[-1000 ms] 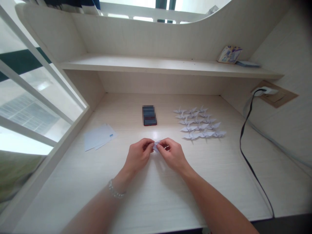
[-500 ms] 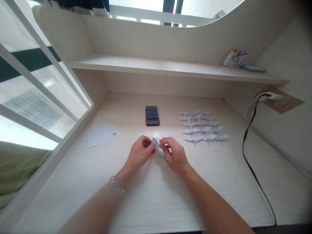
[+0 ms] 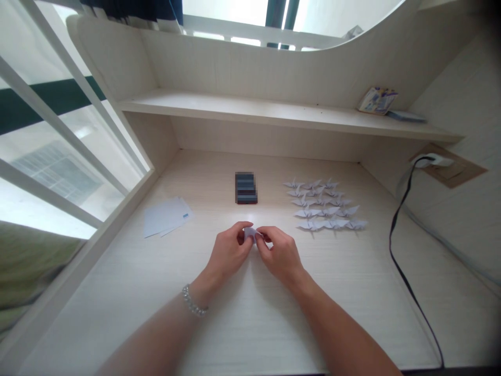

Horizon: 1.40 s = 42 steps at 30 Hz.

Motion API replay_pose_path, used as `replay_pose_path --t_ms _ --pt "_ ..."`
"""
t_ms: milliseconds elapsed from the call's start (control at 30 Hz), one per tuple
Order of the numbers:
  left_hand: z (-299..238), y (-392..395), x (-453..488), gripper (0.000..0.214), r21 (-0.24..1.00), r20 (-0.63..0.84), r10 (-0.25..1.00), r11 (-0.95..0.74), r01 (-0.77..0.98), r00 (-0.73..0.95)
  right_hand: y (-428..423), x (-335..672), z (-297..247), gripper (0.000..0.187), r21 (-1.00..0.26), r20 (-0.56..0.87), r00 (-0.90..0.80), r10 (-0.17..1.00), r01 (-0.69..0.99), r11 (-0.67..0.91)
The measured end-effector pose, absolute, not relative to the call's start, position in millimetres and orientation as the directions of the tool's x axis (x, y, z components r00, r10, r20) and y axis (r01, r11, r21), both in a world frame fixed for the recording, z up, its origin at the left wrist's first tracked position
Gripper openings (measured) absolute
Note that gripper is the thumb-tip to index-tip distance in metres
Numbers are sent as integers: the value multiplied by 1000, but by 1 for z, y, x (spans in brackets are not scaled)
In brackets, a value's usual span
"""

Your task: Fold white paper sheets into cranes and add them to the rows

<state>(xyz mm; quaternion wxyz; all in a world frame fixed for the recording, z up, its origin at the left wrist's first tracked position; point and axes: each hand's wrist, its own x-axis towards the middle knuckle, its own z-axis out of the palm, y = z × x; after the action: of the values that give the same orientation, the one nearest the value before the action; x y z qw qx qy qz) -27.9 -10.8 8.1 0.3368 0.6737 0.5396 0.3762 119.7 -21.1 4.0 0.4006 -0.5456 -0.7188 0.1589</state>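
Between my hands is a small folded piece of white paper point(image 3: 249, 234), partly covered by my fingers. My left hand point(image 3: 231, 245) pinches its left side with thumb and fingers. On the right side, my right hand point(image 3: 278, 249) grips it too, thumb close to the other thumb. To the right on the desk, several folded white paper cranes point(image 3: 323, 206) stand in rows. Loose sheets of white paper point(image 3: 164, 216) lie overlapping at the left. Straight ahead of my hands is a dark, pixelated rectangular object point(image 3: 246, 188), whose kind I cannot make out.
A shelf point(image 3: 254, 107) runs across the back above the desk point(image 3: 219, 334). It bears a small colourful box point(image 3: 378, 100) and a flat item at the right. A black cable point(image 3: 394, 219) hangs from the wall socket point(image 3: 450, 164) to the front edge. White bars border the left.
My thumbs have come closer together over the paper, which now shows less and looks tilted or bent. Both hands stay at nearly the same spot; the camera view has shifted slightly.
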Motion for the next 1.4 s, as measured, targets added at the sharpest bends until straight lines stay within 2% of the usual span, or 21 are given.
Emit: replay_pose_path --t_ms 200,400,567,667,800,1000,1267,1400 --pt "7 -9 -31 28 801 161 972 -230 552 171 -16 127 -1 16 -840 267 96 959 512 182" --pt "6 -9 -30 29 780 182 966 -254 571 181 -18 126 3 19 -787 302 30 953 572 231" --pt "6 -9 -30 30 786 188 965 -258 562 182 -16 130 1 22 -866 226 71 972 472 166" --pt "6 -9 -30 29 797 185 965 -258 547 185 -15 129 0 24 -868 234 48 971 460 186" --pt "6 -10 -28 28 855 172 968 -239 459 184 -17 123 1 26 -815 287 22 958 531 232" --pt "-3 -8 -27 34 918 118 972 -184 351 201 -17 123 1 28 -810 325 85 942 539 231" --pt "-1 -12 -21 34 901 192 966 -244 358 175 -18 116 1 22 -791 324 52 945 563 240" --pt "2 -12 -23 38 875 226 957 -282 395 182 -17 118 1 28 -832 304 89 949 510 219"
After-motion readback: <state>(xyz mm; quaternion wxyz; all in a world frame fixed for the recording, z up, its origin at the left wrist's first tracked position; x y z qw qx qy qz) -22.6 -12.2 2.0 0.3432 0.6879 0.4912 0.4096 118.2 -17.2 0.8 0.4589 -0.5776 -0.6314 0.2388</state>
